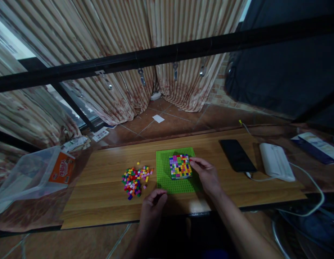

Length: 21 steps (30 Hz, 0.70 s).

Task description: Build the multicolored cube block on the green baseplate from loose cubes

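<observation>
A green baseplate (164, 174) lies on a wooden board (102, 187). On it stands a square block of many-coloured small bricks (180, 166). My right hand (206, 174) touches the block's right edge, fingers pinched at its upper right corner; whether a small brick is between the fingertips I cannot tell. My left hand (153, 205) rests curled at the board's near edge, just below the baseplate's left corner, with nothing visible in it. A loose pile of coloured bricks (134, 180) lies left of the baseplate.
A black phone (237, 155) and a white box (276, 162) with a cable lie at the board's right. A clear plastic bag with an orange label (37, 172) sits at the left. Curtains and a black bar stand behind; tiled floor lies beyond.
</observation>
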Motion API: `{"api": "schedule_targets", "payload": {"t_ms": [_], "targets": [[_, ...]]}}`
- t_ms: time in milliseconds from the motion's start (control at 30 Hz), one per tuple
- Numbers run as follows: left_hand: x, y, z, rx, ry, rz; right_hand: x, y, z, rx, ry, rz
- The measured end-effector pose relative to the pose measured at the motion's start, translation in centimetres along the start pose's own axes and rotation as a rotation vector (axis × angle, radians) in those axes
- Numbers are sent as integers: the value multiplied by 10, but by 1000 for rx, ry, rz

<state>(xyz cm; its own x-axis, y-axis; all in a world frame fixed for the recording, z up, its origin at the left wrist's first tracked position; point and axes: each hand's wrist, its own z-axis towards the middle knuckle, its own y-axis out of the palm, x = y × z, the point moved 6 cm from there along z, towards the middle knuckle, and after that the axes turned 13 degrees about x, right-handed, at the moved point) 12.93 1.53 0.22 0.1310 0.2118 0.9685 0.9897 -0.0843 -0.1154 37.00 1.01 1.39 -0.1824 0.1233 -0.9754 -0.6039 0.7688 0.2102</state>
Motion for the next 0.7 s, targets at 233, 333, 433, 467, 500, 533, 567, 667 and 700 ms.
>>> {"api": "schedule_targets", "payload": {"t_ms": [233, 333, 433, 467, 500, 533, 567, 667, 700], "targets": [[-5, -2, 1, -6, -64, -10, 7, 6, 0, 32, 34, 14], [-7, -1, 0, -15, -63, -17, 7, 6, -1, 53, 48, 34], [-9, 1, 0, -26, -67, -22, 9, 6, 1, 67, 61, 38], [-10, 1, 1, -25, -72, -21, 9, 6, 1, 68, 63, 33], [-10, 1, 0, -23, -77, -19, 9, 6, 2, 69, 65, 29], [-11, 1, 0, -22, -79, -18, 9, 5, 2, 68, 68, 25], [-11, 1, 0, -23, -80, -17, 9, 5, 2, 66, 71, 21], [-10, 2, -2, -34, -83, -8, 8, 3, 3, 56, 66, 9], [-9, 2, -2, -34, -86, -6, 7, 2, 3, 57, 58, 3]]}}
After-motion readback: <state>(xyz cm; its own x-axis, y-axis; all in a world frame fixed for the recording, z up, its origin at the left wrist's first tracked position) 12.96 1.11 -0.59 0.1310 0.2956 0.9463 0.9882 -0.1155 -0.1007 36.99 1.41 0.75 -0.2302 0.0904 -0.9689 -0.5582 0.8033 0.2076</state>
